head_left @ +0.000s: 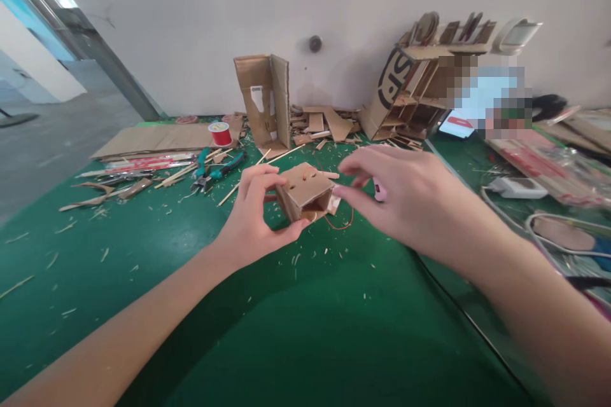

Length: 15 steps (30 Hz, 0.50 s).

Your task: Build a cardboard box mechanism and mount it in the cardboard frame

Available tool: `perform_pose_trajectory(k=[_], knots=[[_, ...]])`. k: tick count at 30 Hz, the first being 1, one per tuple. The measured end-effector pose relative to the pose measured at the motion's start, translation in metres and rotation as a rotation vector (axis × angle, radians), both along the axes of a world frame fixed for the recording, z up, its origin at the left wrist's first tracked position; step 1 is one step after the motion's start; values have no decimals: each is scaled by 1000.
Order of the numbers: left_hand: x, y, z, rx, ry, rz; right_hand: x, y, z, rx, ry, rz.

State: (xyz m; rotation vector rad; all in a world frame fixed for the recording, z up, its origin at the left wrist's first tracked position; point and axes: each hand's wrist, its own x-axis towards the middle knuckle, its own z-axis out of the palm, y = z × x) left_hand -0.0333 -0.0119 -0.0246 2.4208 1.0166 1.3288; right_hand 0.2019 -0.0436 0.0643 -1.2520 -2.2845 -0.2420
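A small cardboard box [308, 187] with holes in its top and one open side is gripped by my left hand [252, 216], thumb at the lower front edge and fingers at the far left. My right hand [405, 194] is at the box's right side, thumb and index finger apart; the thumb tip is at or very near the box's edge. A short wooden stick [329, 175] juts from behind the box toward my right index finger. Below the box's right side hangs a loop of thin red thread [341, 227]. Partly hidden behind my right hand is a pink object [379, 189].
Cutting pliers [222, 168], a red thread spool [220, 134] and thin sticks lie at left. An upright folded cardboard piece [262, 102] and a cardboard shelf [405, 89] stand by the wall. Wood shavings litter the green table [286, 331]; a black cable [470, 318] runs along the right.
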Motion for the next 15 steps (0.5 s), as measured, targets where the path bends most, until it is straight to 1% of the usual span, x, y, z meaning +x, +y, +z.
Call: perform_pose_trajectory(k=[2,5,8,10,12,15], knots=[[0,2,-2,20,18,2,4,-2,0,47,71,26],[1,3,-3,55,69,-10,6,-2,-13,48,155,107],[3,2,-2,97,124,-13,6,3,-32,1,228,136],[3,1,-2,133,159,-4,6,5,-41,-41,294,131],[3,1,-2,157,191,3,6,6,-46,-100,350,132],[2,0,-3,171,218,-2,7,5,-49,-165,404,139]])
